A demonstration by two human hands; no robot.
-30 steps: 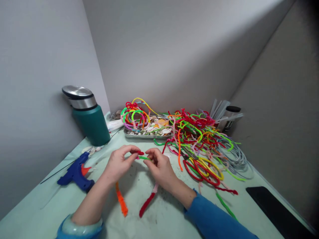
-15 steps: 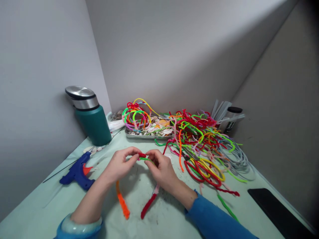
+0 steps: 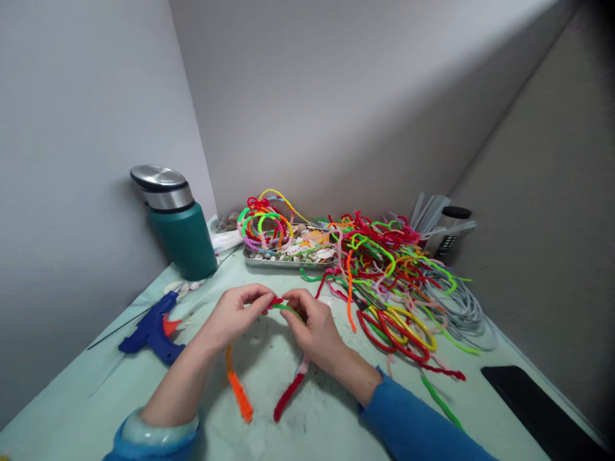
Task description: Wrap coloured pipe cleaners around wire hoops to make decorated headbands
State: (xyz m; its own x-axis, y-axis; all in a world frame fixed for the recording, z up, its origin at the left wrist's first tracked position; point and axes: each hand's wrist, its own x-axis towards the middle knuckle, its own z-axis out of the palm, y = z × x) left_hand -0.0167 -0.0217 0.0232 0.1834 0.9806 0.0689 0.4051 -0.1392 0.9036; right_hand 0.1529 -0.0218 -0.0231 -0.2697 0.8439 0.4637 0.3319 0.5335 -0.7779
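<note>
Near the middle of the table, my left hand (image 3: 244, 312) pinches a fuzzy pipe cleaner (image 3: 277, 300) with red and green stretches between thumb and forefinger. My right hand (image 3: 310, 320) grips the green part just to the right, the two sets of fingertips nearly meeting. Below my left wrist hangs an orange fuzzy end (image 3: 240, 394), and below my right hand a pink and dark red end (image 3: 289, 394). Whether these ends join the held piece is hidden by my hands.
A blue glue gun (image 3: 152, 333) and a green bottle (image 3: 182, 240) are at left. Behind my hands sits a metal tray (image 3: 288, 263) of shells with colourful loops. To the right are piled pipe cleaners (image 3: 375, 240), scissors (image 3: 398, 333), coiled grey cord (image 3: 464, 310) and a black phone-like slab (image 3: 533, 403).
The view has shifted slightly, moving everything a little to the right. Both hands keep their pinch, with the red part between them showing somewhat less.
</note>
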